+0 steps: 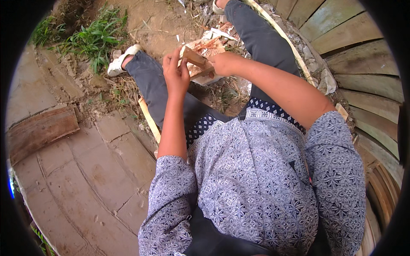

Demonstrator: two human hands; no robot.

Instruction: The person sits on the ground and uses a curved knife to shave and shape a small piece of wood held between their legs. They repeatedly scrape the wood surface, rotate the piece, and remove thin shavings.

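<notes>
My left hand (176, 72) is closed around one end of a short, pale wooden block (193, 56), its fingers along the block's left side. The block is held tilted between my knees, above a light board (215, 48) scattered with reddish-brown and white bits. My right hand (226, 64) is closed at the block's right end. Whatever lies inside its fingers is hidden and too small to make out.
Wooden planks (358, 64) form a wall at the right. Long pale wood strips (284, 38) lie beside my legs. At the left are paving slabs (94, 170), a loose brown board (42, 132) and grass (96, 40). Bare soil (153, 19) lies ahead.
</notes>
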